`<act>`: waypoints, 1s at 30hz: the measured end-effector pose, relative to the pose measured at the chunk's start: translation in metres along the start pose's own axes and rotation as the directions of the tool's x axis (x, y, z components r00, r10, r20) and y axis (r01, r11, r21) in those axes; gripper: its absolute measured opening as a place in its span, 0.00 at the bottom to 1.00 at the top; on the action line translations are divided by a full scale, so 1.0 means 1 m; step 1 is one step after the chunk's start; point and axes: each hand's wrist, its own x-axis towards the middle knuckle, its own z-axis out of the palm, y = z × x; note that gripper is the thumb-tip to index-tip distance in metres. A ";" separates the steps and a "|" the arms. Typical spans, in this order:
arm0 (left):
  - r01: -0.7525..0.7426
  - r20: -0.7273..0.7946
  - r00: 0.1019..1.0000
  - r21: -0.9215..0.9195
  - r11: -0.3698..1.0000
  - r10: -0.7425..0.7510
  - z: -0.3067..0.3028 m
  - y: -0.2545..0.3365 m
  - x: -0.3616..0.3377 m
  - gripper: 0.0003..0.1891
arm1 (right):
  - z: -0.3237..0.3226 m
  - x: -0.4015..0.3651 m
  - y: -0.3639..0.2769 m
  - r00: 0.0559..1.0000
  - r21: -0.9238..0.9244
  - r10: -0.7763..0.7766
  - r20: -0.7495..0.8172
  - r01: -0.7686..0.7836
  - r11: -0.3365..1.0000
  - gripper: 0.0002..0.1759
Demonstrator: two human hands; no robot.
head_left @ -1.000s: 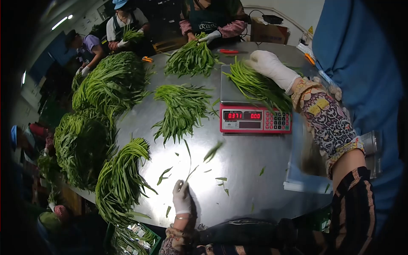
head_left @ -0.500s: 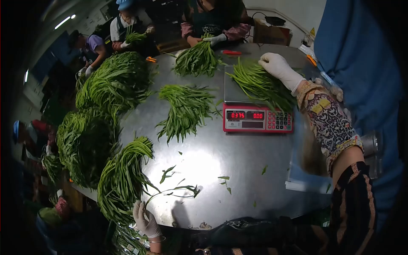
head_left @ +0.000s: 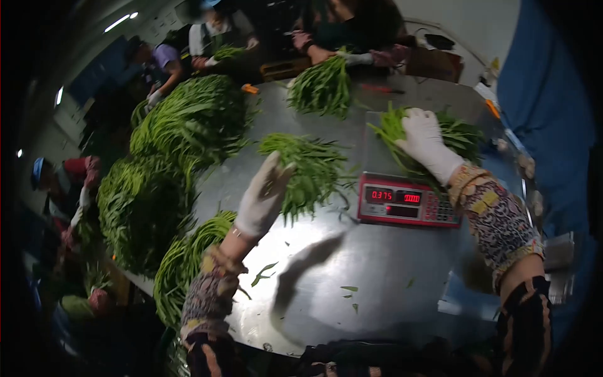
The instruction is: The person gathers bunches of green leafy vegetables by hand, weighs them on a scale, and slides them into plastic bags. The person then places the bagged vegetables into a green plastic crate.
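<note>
My right hand (head_left: 427, 141), in a white glove, has its fingers curled over a bunch of water spinach (head_left: 461, 135) on the plate of a red digital scale (head_left: 408, 217). The scale's red display reads 0.375. My left hand (head_left: 264, 195), also gloved, is raised at the left side of a second bunch of water spinach (head_left: 317, 166). Its fingers are extended, with nothing held, and it overlaps part of that bunch in this view.
Large heaps of greens (head_left: 188, 119) line the table's left side, with another pile (head_left: 141, 210) nearer. A person across the table holds a bunch (head_left: 323, 88). An orange-handled tool (head_left: 250, 89) lies by the heap. Loose leaves (head_left: 264, 274) are scattered over the metal table (head_left: 377, 308).
My left hand has come up from the table's near left edge to the middle bunch. My right hand has closed over the greens on the scale. The camera view has shifted.
</note>
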 end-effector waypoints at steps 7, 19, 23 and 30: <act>-0.514 0.361 0.838 0.775 0.369 0.409 -0.046 -0.073 0.119 0.33 | 0.014 0.005 0.015 0.983 0.268 0.180 -0.039 -0.163 0.950 0.14; -0.384 0.207 0.922 0.592 0.709 0.327 0.073 -0.101 0.090 0.34 | -0.018 0.004 0.070 0.882 0.886 0.265 0.389 -0.437 0.155 0.13; -0.522 0.425 0.836 0.421 0.742 0.348 0.174 -0.059 0.107 0.33 | -0.027 0.002 0.069 0.865 0.869 0.188 0.466 -0.487 0.088 0.14; -0.429 0.470 0.877 0.671 0.605 0.101 0.262 -0.061 0.147 0.34 | -0.105 -0.014 0.122 0.861 0.906 0.322 0.394 -0.305 -0.293 0.07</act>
